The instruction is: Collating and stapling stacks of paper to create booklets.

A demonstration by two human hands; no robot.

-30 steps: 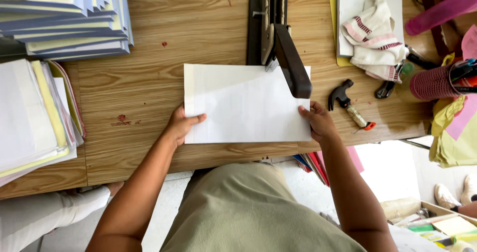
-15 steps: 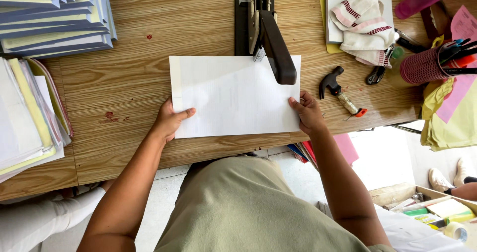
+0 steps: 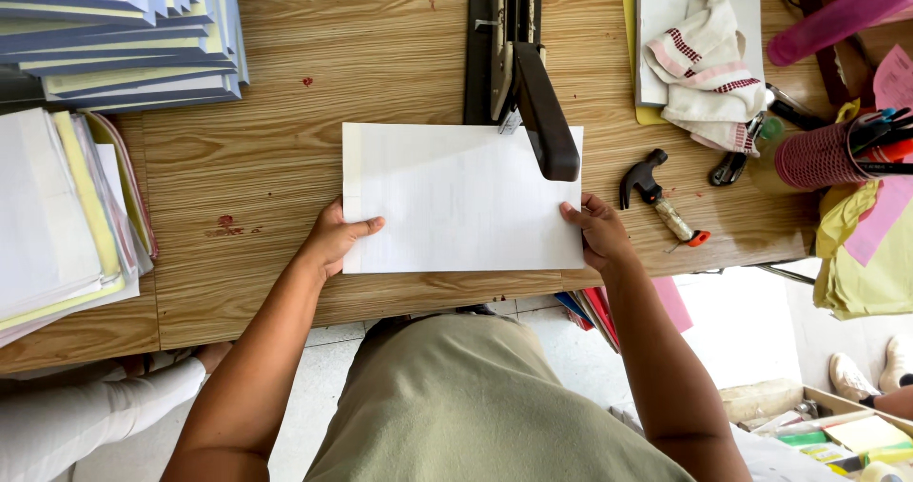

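The person stands at a wooden table [image 3: 266,159], both forearms reaching over its near edge. The left hand [image 3: 335,242] grips the left edge of a white sheet stack [image 3: 456,197], thumb lying on top and fingers hidden beneath. The right hand [image 3: 597,235] grips the stack's lower right corner in the same way, thumb on top. The hands are well apart, one at each side of the stack, each clamped on it.

The stack lies flat on the table between the hands, its long side running left to right. Its far edge sits under the head of a black long-arm stapler [image 3: 533,92], whose arm slants down over the stack's upper right part, just beyond the right hand.

Right of the right hand, near it, a small hammer [image 3: 661,202] lies on the table. Farther right stands a pink mesh pen pot [image 3: 820,154] holding pens. Beyond the hammer, a striped cloth [image 3: 704,68] is bunched on a white sheet.

Left of the left hand, well apart, loose white and yellow papers [image 3: 57,216] are stacked at the table's edge. Beyond them, at the far left, sits a pile of blue-edged booklets [image 3: 124,35].

Below the table's left end, another person's white sleeve [image 3: 86,420] shows.
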